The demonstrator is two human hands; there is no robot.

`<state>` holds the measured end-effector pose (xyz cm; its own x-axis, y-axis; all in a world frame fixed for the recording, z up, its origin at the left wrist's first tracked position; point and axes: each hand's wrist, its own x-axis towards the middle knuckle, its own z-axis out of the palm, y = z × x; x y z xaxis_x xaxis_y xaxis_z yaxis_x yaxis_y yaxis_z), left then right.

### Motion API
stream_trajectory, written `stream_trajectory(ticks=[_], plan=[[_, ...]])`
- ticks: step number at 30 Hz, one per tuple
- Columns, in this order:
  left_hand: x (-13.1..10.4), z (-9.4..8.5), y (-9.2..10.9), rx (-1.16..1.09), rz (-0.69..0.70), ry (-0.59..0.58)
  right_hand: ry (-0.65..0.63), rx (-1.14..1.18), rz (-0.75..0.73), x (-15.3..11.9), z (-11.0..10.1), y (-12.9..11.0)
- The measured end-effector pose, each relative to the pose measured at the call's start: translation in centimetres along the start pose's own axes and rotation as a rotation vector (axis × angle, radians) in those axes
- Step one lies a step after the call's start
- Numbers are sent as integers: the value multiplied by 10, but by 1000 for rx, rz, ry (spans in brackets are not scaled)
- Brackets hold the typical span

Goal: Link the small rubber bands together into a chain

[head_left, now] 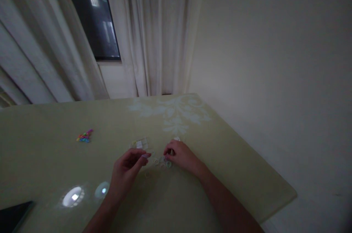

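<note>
My left hand [127, 168] is closed in a pinch, with a small pale lilac, striped-looking piece [145, 156] between thumb and fingers. Across from it, my right hand [182, 155] reaches down with thumb and forefinger bent together over several small pale rings [168, 164] on the table. Whatever its fingertips grip is too small to make out. Just beyond my left hand lies a small clear plastic case [143, 142] with compartments; a yellowish ring [134, 143] and a white patch show at it. A small white thing [177, 138] lies behind my right hand, partly hidden.
A little heap of brightly coloured small pieces [84, 136] lies farther left on the glossy greenish table [55, 159]. A dark flat object [15, 215] sits at the near left corner. Curtains [154, 35] hang behind the table, and a wall [269, 60] borders its right side.
</note>
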<state>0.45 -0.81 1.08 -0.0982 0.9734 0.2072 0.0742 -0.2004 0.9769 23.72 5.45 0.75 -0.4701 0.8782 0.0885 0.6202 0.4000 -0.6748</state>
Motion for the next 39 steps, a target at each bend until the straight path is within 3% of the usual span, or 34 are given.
stream_trajectory(ticks=[6, 13, 21, 26, 32, 39], plan=[[1, -1, -2, -9, -9, -12, -59, -137, 26, -3, -3, -2], [1, 2, -1, -52, -4, -13, -7, -143, 46, -3, -18, 5], [0, 2, 2, -17, -10, -18, -78, -118, -33, -3, -3, -1], [-1, 3, 4, -13, 1, 0, -65, -54, -38, -4, -7, -1], [-1, 4, 0, -5, 0, -5, -80, -128, 3, -6, -7, -2], [0, 4, -3, -15, -5, -7, -68, -325, -75, -11, 0, -10]])
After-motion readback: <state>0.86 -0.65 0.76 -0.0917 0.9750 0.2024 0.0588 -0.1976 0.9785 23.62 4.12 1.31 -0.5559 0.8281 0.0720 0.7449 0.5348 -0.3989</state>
